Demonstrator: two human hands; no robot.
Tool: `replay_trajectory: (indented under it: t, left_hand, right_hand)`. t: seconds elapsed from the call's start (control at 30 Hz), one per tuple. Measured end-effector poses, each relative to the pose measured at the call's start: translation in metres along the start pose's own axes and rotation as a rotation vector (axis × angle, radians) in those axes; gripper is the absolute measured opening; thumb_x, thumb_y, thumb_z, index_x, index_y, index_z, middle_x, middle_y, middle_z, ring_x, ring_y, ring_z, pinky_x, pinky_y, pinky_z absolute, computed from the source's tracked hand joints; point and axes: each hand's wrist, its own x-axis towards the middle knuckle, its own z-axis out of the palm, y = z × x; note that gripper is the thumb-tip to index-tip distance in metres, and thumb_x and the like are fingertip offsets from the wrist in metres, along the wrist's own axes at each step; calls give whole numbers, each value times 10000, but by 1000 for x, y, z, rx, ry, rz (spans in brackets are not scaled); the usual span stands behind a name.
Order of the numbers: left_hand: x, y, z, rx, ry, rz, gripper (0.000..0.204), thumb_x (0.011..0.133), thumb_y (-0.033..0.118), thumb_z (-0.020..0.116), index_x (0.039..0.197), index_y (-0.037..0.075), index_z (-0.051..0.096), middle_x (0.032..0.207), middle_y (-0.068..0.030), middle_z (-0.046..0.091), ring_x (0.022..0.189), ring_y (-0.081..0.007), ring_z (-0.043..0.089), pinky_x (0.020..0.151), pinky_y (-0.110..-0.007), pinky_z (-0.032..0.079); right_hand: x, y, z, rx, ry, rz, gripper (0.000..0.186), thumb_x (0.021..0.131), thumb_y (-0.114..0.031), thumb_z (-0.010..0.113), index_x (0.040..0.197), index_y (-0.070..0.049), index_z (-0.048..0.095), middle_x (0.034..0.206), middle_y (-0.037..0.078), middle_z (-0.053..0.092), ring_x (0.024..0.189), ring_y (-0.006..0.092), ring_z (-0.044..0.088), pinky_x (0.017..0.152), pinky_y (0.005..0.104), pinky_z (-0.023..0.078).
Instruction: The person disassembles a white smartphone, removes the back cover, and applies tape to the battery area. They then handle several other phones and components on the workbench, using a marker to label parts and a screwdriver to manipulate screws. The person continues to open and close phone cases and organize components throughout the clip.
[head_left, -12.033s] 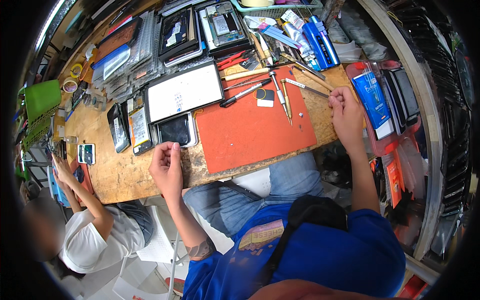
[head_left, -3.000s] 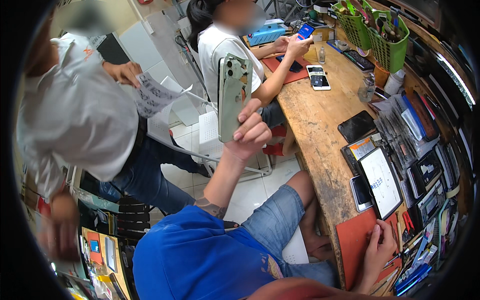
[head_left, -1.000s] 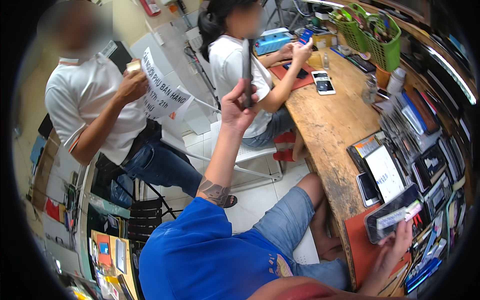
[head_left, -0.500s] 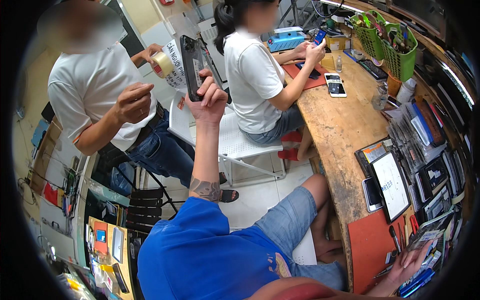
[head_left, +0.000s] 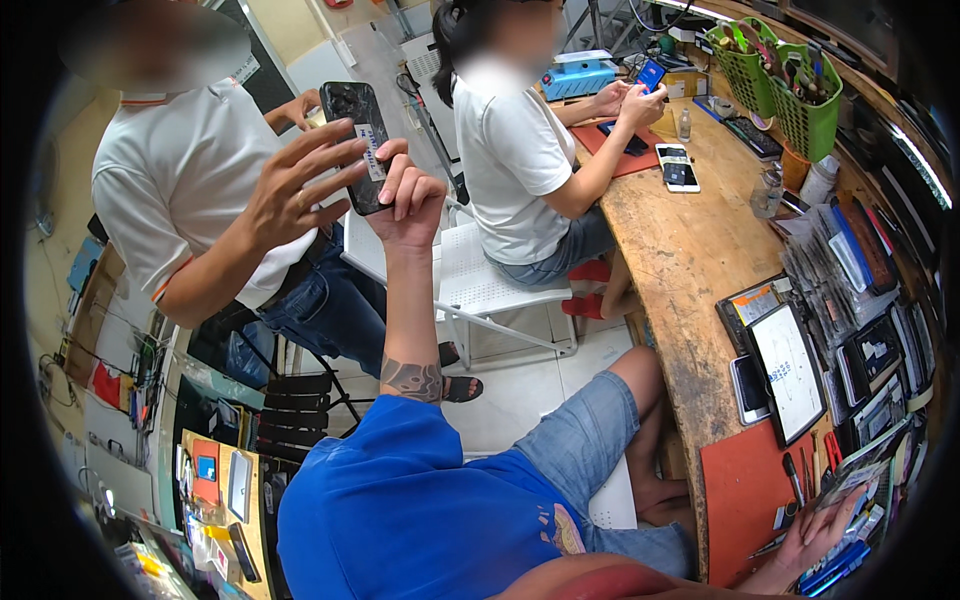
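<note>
My left hand (head_left: 405,205) is raised, its fingers closed round the lower end of a dark smartphone (head_left: 345,105). The phone stands tilted, showing a camera cluster and a pale label. A standing person in a white shirt has a hand (head_left: 295,190) spread in front of the phone's side; I cannot tell whether it touches. At the bench's lower right, my right hand (head_left: 822,535) grips the near end of a flat, dark, phone-like panel (head_left: 868,455) with a pale patch. The fingertips are partly hidden by it.
A seated person holds a blue-lit phone (head_left: 650,75) over the wooden bench (head_left: 660,235). A white phone (head_left: 678,168), a white-screened tablet (head_left: 787,372), tools on an orange mat (head_left: 740,490) and green baskets (head_left: 808,115) line it. A white chair (head_left: 500,265) stands beyond my knees.
My left hand has turned the smartphone and shifted it slightly left. The standing person's hand has come up and opened beside it. My right hand has barely moved.
</note>
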Motion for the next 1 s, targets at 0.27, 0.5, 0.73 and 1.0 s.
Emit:
replay_trajectory:
  t: [0.27, 0.5, 0.73, 1.0]
  left_hand:
    - [16, 7, 14, 116, -87, -46, 393, 1061, 401, 520, 1187, 30, 545, 561, 14, 434, 420, -82, 387, 473, -241, 280]
    - [-2, -72, -2, 445, 238, -223, 490, 1084, 518, 440, 1187, 70, 610, 582, 40, 420, 456, -106, 379, 482, -267, 299]
    - [-47, -184, 3, 979, 274, -545, 261, 1061, 308, 580, 982, 69, 650, 592, 23, 550, 468, -42, 483, 432, -196, 365]
    - [-104, -311, 39, 735, -113, -1018, 393, 1107, 376, 466, 1211, 27, 615, 854, -57, 689, 691, -84, 656, 495, -205, 472]
  right_hand:
    - [-4, 3, 18, 7, 3, -26, 355, 1120, -182, 450, 1441, -46, 514, 505, -43, 367, 342, 28, 207, 340, 204, 171]
    - [-15, 13, 41, -139, 18, 16, 281, 1104, -214, 496, 1316, -39, 554, 507, -53, 408, 339, 19, 232, 344, 211, 174]
    - [-17, 20, 43, -242, -196, 35, 255, 1101, -231, 510, 1246, -22, 537, 695, -17, 578, 352, 7, 272, 346, 195, 191]
    - [-25, 29, 62, -351, -326, 55, 308, 1096, -209, 522, 1311, 10, 502, 904, 17, 653, 371, -6, 277, 337, 181, 184]
